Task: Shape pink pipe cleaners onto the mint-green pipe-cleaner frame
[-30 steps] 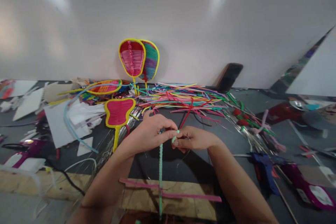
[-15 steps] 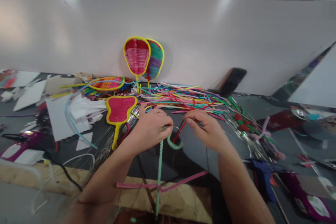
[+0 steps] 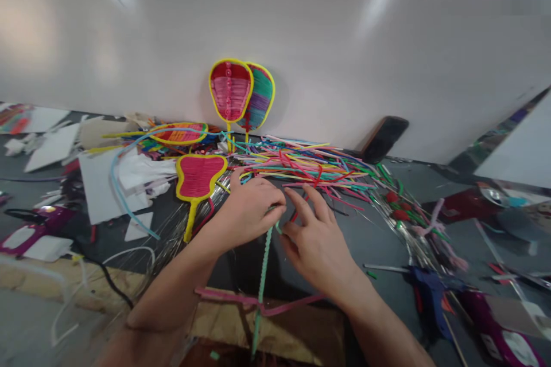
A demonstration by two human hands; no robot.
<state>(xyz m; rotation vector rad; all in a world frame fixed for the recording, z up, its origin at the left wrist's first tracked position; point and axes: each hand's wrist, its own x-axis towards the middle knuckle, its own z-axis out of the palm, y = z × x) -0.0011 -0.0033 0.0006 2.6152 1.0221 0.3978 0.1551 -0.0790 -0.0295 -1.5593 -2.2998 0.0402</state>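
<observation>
Left of the green stem (image 3: pixel 264 269), a pink fan (image 3: pixel 201 178) lies flat, maybe parked out of the way. Left hand (image 3: pixel 247 212) is pinching the stem's top, I'd guess to steady it; a pink strip (image 3: pixel 228 296) crosses lower down. Just right of the stem, the right hand (image 3: pixel 321 241) has fingers spread near a green curl (image 3: pixel 278 228), can't tell if it's gripping. Back right of the stem, a phone (image 3: pixel 385 137) leans, probably for support, on the white board (image 3: pixel 322 57).

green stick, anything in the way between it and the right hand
Only a small green curl shows between the right hand and the green stick, near the left hand; below it, nothing visible stands in the way.
</observation>
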